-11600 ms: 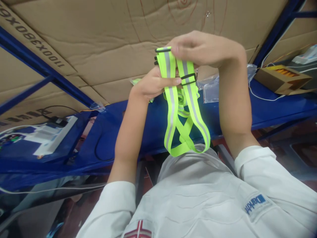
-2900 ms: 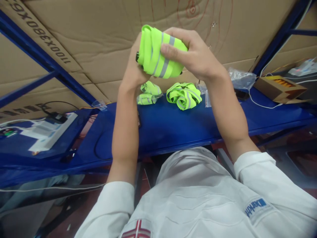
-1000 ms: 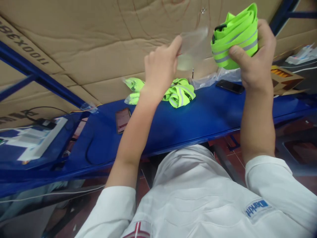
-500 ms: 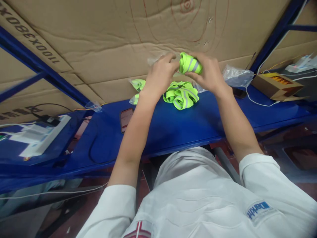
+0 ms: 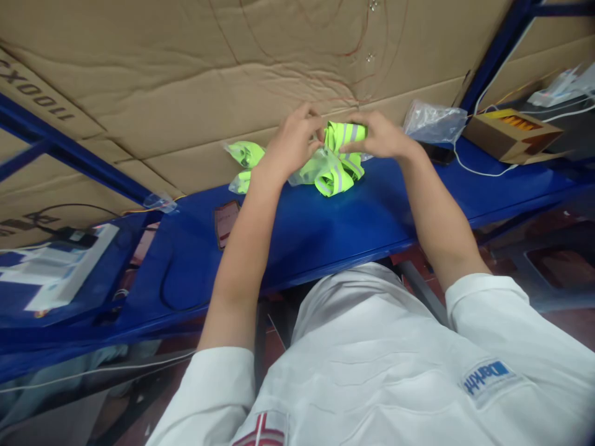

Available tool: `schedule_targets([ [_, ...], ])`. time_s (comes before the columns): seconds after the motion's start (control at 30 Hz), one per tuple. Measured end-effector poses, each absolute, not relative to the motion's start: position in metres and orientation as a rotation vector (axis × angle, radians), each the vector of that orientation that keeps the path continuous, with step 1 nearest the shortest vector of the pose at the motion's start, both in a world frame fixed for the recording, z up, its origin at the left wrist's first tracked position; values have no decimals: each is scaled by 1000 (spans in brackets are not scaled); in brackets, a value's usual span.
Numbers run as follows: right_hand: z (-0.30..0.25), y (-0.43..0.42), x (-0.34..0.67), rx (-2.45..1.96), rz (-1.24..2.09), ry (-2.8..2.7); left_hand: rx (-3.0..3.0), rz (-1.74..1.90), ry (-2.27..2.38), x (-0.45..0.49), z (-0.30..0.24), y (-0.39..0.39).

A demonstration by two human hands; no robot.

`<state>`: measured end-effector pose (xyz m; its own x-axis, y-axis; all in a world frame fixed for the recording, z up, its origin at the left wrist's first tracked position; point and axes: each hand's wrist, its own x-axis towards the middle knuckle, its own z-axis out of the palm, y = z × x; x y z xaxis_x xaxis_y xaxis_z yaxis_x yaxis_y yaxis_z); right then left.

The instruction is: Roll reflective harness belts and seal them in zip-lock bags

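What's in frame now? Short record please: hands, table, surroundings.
left hand: person's left hand, fingers pinching a clear plastic bag
right hand: person's right hand, gripping a rolled neon strap with grey stripes
below the hands: loose strap bundle on the blue table
beside left forearm: phone, partly hidden; bagged neon straps farther back
right side: open cardboard box with orange contents
behind: cardboard sheet with red curved lines
unclear: whether roll and bag touch
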<state>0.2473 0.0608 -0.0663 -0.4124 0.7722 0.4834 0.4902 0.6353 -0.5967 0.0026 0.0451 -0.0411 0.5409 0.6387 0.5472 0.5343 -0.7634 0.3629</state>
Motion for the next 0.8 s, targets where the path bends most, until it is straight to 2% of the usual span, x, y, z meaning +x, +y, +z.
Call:
schedule_targets([
  [0.2,-70,61,271,-913,1173,-1914,2418,916,905,1,-47,57],
  [0.3,-72,63,274,-947,1372,-1929,2313,865,813,3,-49,60],
  [0.57,-81,67,259,-938,1525,-1863,2426,808,791,5,-43,50],
  [0.8,-82,62,248,-754,1503,-1700,2481,977,782,3,-37,39],
])
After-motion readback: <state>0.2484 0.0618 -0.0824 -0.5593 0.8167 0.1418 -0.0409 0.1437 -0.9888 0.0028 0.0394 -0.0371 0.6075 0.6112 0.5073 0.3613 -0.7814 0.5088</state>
